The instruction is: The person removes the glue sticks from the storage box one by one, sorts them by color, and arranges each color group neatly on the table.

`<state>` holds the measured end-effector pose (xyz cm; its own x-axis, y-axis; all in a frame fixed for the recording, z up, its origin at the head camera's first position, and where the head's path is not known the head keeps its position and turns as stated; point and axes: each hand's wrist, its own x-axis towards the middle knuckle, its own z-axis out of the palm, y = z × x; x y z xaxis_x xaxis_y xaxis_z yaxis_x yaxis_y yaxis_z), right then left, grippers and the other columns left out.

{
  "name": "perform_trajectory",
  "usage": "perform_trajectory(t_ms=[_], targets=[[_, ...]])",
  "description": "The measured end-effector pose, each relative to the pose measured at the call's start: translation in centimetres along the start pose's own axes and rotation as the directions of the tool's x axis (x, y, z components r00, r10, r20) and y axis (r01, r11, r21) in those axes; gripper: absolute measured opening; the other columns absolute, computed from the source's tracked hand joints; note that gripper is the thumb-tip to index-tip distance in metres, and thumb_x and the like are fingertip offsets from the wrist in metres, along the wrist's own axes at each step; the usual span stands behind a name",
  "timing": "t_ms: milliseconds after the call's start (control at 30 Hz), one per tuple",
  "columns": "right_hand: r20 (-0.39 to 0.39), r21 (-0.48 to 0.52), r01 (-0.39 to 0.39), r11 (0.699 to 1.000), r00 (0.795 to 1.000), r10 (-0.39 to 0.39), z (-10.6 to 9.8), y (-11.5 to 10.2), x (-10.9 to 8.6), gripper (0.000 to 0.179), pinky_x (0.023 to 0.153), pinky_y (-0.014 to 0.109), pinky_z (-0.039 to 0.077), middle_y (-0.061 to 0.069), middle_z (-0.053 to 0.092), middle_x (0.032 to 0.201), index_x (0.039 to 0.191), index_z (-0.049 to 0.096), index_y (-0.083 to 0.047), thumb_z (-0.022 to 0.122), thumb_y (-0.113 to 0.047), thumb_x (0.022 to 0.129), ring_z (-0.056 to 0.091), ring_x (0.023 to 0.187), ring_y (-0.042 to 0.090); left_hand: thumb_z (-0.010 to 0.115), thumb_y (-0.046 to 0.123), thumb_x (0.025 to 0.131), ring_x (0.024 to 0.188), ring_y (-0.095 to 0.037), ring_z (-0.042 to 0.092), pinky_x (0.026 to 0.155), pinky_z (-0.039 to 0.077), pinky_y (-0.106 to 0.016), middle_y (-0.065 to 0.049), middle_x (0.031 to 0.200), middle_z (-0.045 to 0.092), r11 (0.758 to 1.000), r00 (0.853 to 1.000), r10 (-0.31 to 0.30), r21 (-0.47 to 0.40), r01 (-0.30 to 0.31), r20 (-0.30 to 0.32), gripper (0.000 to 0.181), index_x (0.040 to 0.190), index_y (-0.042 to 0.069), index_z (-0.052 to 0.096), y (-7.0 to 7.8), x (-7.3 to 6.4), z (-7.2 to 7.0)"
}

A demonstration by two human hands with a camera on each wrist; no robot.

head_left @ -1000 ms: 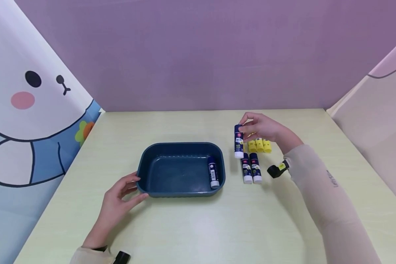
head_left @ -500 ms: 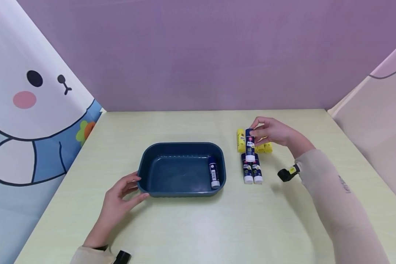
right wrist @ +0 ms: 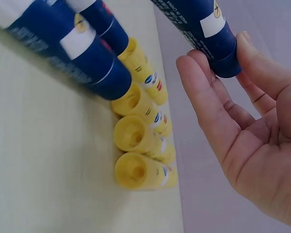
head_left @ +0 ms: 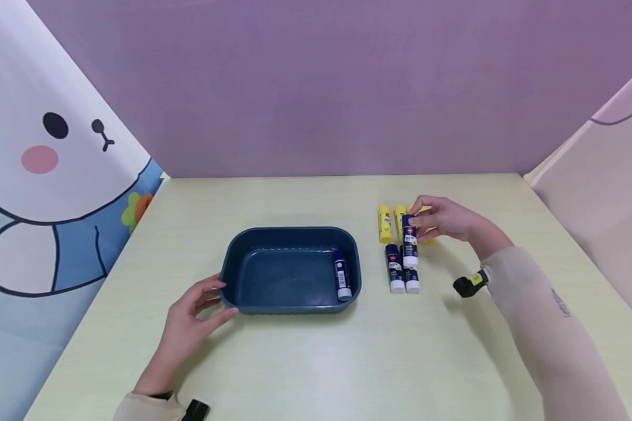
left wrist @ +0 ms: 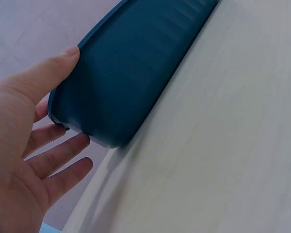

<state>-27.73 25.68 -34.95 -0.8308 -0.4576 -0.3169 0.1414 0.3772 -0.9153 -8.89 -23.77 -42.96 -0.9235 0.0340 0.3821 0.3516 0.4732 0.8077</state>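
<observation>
My right hand (head_left: 438,219) pinches a navy glue stick (head_left: 409,245) by its capped end, white base pointing down. It hangs over the table, apart from two navy glue sticks (head_left: 394,269) lying side by side below, and covers part of the right one. Several yellow glue sticks (head_left: 384,224) lie in a row behind, partly hidden by the hand; the right wrist view shows their hollow ends (right wrist: 136,171). My left hand (head_left: 189,318) holds the left front corner of a dark blue plastic tray (head_left: 289,310), thumb against the front rim. One navy glue stick (head_left: 342,276) leans inside at the tray's right wall.
A pale wood-look table (head_left: 305,362) carries everything. Behind it stands a purple backdrop (head_left: 337,88), with a cartoon-printed panel (head_left: 74,193) on the left and a pale panel (head_left: 600,210) on the right.
My right hand has moved the glue stick rightward and nearer, from beside the yellow row to above the lying navy pair, uncovering yellow sticks at the left. My left hand and the tray stay put.
</observation>
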Motion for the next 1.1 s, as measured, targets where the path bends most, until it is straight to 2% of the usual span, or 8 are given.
perform_trajectory(t_ms=[367, 600, 1100], targets=[[0.015, -0.019, -0.024, 1.000, 1.000, 0.025, -0.5, 1.6, -0.8, 0.010, 0.086, 0.044, 0.059, 0.009, 0.060, 0.104, 0.102, 0.053, -0.009, 0.063, -0.007, 0.099, 0.063, 0.085, 0.023, 0.084, -0.009, 0.072, 0.101, 0.005, 0.061, 0.086, 0.054, -0.016, -0.020, 0.129, 0.061, 1.000, 1.000, -0.011, 0.017, 0.011, 0.013, 0.049, 0.116, -0.001, 0.062, -0.4, 0.0, 0.0], [0.019, -0.025, -0.042, 0.999, 0.999, 0.043, -0.7, 2.4, -1.3, 0.011, 0.082, 0.042, 0.060, 0.007, 0.063, 0.097, 0.103, 0.053, -0.008, 0.062, -0.006, 0.098, 0.063, 0.082, 0.022, 0.084, -0.009, 0.072, 0.102, 0.006, 0.061, 0.086, 0.054, -0.016, -0.020, 0.130, 0.060, 1.000, 1.000, -0.014, 0.022, 0.013, 0.015, 0.051, 0.116, -0.001, 0.062, -0.5, -0.1, -0.1], [0.056, -0.034, -0.089, 0.995, 0.994, 0.091, -0.8, 4.0, -2.2, 0.013, 0.079, 0.042, 0.061, 0.009, 0.067, 0.098, 0.103, 0.053, -0.006, 0.064, -0.008, 0.098, 0.063, 0.081, 0.024, 0.084, -0.008, 0.072, 0.101, 0.006, 0.061, 0.086, 0.054, -0.015, -0.020, 0.130, 0.061, 0.999, 1.000, -0.022, 0.032, 0.021, 0.012, 0.049, 0.116, -0.001, 0.062, -0.4, -0.1, 0.0]])
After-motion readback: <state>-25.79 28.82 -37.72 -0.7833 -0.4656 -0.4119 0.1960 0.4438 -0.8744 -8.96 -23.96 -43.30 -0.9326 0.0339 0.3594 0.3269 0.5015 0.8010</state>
